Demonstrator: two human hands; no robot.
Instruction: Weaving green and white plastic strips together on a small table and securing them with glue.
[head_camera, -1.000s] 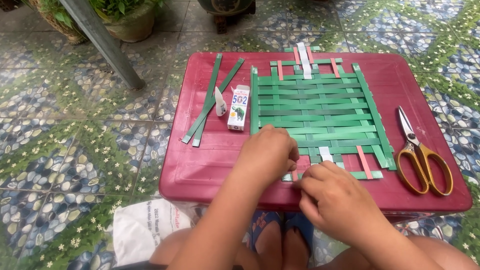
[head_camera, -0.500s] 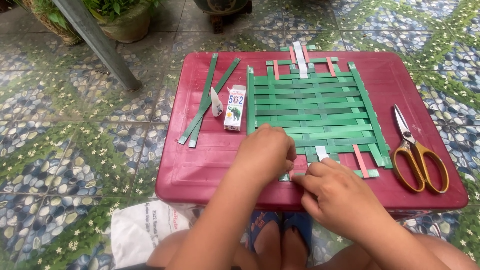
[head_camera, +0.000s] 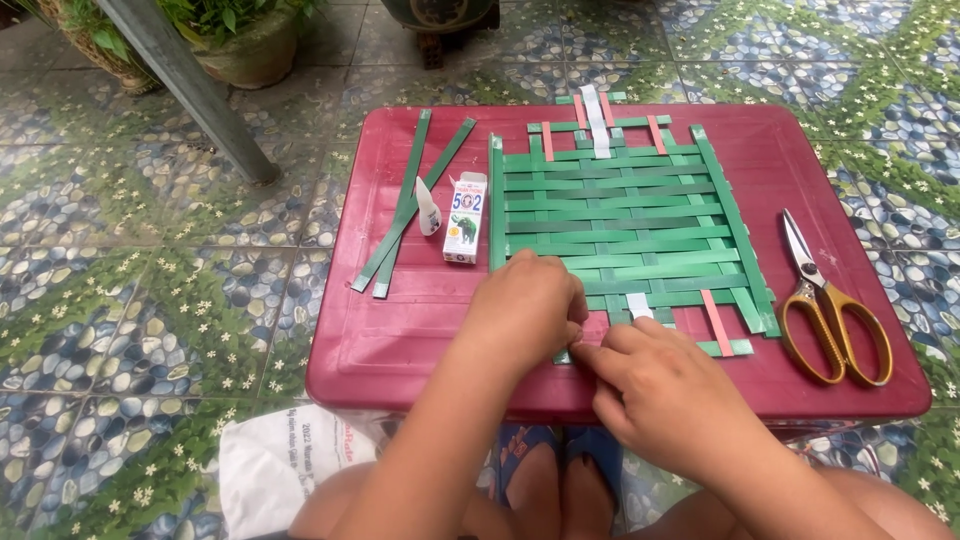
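Weaving looked mostly done: green strip mat (head_camera: 625, 215) filled the red table (head_camera: 400, 330), left hand (head_camera: 525, 315) and right hand (head_camera: 655, 385) pinching its unfinished near edge, two spare strips (head_camera: 410, 205) left.

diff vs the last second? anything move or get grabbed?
Nothing visibly changed. Left hand and right hand stay pressed together at the near edge of the green woven mat. Scissors, glue box and loose green strips lie as before on the red table.
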